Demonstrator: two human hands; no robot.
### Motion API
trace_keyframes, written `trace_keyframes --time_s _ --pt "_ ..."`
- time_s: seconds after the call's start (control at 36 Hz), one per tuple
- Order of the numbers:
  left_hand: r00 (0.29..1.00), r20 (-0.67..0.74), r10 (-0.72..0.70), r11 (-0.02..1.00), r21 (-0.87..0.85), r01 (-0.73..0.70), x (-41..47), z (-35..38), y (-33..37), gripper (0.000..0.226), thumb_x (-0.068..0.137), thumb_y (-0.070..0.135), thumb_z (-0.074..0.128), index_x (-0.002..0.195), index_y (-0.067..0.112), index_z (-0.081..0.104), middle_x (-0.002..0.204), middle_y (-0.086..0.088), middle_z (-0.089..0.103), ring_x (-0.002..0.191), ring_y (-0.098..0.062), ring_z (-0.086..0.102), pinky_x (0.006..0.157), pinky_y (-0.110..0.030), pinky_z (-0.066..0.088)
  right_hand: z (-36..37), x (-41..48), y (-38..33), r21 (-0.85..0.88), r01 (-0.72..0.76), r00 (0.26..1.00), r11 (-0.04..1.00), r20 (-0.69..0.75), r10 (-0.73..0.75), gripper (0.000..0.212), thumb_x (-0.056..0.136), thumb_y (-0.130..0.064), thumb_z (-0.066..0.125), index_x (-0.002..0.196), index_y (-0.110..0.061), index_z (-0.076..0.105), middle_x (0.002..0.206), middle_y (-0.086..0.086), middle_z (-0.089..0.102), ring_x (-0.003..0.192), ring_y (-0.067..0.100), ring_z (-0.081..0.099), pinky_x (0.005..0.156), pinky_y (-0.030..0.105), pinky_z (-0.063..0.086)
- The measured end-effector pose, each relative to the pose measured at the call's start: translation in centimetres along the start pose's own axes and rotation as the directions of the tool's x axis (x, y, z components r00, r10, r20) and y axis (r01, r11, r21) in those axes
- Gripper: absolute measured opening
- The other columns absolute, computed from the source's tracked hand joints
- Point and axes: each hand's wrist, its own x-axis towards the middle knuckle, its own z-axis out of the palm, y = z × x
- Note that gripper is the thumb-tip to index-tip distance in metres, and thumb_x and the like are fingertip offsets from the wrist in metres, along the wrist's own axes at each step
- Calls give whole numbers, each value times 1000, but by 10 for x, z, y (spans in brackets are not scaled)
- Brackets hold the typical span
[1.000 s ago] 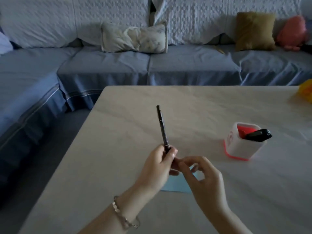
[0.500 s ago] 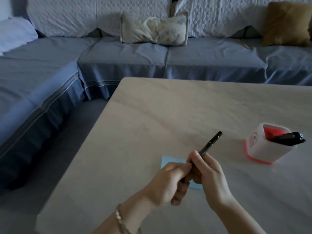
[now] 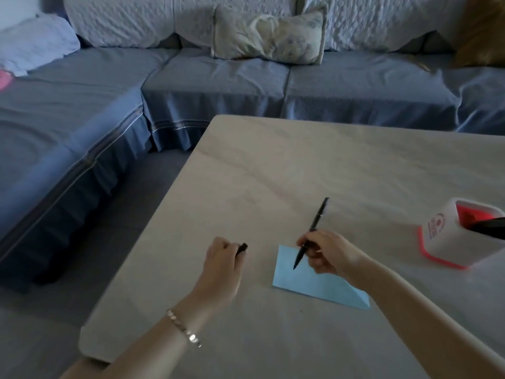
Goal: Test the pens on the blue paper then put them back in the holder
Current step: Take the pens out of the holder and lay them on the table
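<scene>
My right hand (image 3: 329, 254) grips a thin black pen (image 3: 317, 218) in a writing hold, its tip resting on the blue paper (image 3: 314, 283) near the sheet's upper left corner. My left hand (image 3: 222, 265) is closed on the pen's black cap (image 3: 241, 248), which sticks out past the fingers, to the left of the paper. A white holder with a red inside and red base (image 3: 442, 231) stands at the right edge of the table, with a thick black marker (image 3: 489, 228) leaning out of it.
The pale marble-look table (image 3: 273, 173) ends close to my left hand, with the floor beyond its left edge. A blue-covered corner sofa (image 3: 218, 77) with a patterned cushion (image 3: 269, 34) runs along the back and left.
The cap has come off the pen. My hands have parted: the left holds the cap off to the left, and the right has lowered the pen tip onto the blue paper.
</scene>
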Motion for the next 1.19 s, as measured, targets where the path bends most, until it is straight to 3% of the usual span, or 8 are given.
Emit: trace_keyframes --time_s 0.11,0.25,0.39,0.47,0.58,0.83,0.97,1.19 --pt "992 -83 -98 986 -143 85 21 3 -2 38 94 14 46 58 16 36 57 1 37 55 -20 40 60 -35 28 15 30 -10 -224 16 997 975 80 2 30 95 -13 40 69 -10 53 57 3 41 47 13 38 47 19 33" --pt "939 -191 -287 939 -249 236 33 8 -9 8 92 19 53 92 11 55 80 2 55 78 -17 50 61 -20 27 42 67 -22 -594 105 992 798 116 -45 33 91 -15 49 58 -9 52 50 5 50 33 8 43 42 16 34" --pt "935 -226 -273 958 -153 242 36 9 -17 8 90 18 56 86 11 55 87 -2 56 82 -18 52 67 -21 30 77 93 -17 -745 135 990 654 85 -108 21 86 -21 57 76 -2 59 70 10 59 65 23 55 53 25 37" --pt "937 -240 -254 964 -147 223 35 7 -17 12 89 20 58 80 16 51 74 7 51 72 -12 46 58 -18 27 89 101 -7 -759 149 983 634 45 -178 26 86 -23 59 99 0 61 102 18 65 91 30 60 64 25 37" --pt "950 -179 -254 954 -205 217 38 5 -15 12 85 17 61 76 16 53 63 12 53 59 0 46 51 -11 36 93 98 -1 -732 157 973 663 -2 -232 28 89 -23 56 109 -3 55 108 18 62 98 32 60 68 29 41" --pt "965 -148 -217 976 -66 209 41 9 -9 7 87 17 58 84 11 55 79 -6 63 86 -29 59 63 -29 34 48 57 -3 -754 196 941 626 -36 -337 25 90 -21 45 102 -9 63 103 13 68 96 31 62 79 33 49" --pt "979 -167 -120 987 86 136 39 11 19 23 85 13 58 108 12 58 98 -14 56 92 -35 57 76 -39 45 -25 2 -13 -917 165 843 364 -60 -534 25 90 -22 43 107 -20 61 113 4 63 103 27 58 80 31 45" --pt "991 92 93 996 4 -93 41 38 90 7 87 17 57 93 21 58 85 1 59 84 -22 61 69 -29 45 -162 -74 -23 -942 -178 551 283 -334 -765 23 85 -20 54 105 -16 66 113 6 62 113 27 52 93 36 37"
